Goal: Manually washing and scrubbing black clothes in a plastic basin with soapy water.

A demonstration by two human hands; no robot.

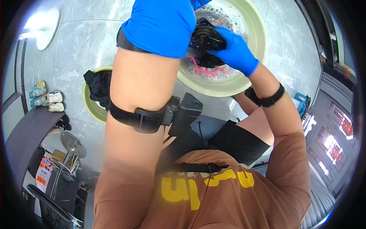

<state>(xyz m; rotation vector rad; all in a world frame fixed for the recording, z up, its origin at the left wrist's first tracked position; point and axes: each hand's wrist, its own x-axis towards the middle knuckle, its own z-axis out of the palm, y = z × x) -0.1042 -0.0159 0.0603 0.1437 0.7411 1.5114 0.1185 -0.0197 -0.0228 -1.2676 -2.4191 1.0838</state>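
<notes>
My right hand point(238, 51), in a blue rubber glove, grips a wet black cloth point(207, 38) above a pale green basin point(258, 37). My left hand point(164, 27), gloved the same way, is over the basin's left side, close against the cloth. The top edge of the picture cuts off part of it, so its grip does not show. Foamy water point(234, 14) fills the basin, and a pink-red cloth point(210, 71) lies in it beneath the black one.
A smaller green basin point(86, 100) holding black cloth point(98, 86) stands on the grey tiled floor point(77, 57) at left, partly behind my left arm. Several packages point(47, 97) sit on a dark cabinet point(31, 134). A round-seated metal stool point(73, 144) is nearby.
</notes>
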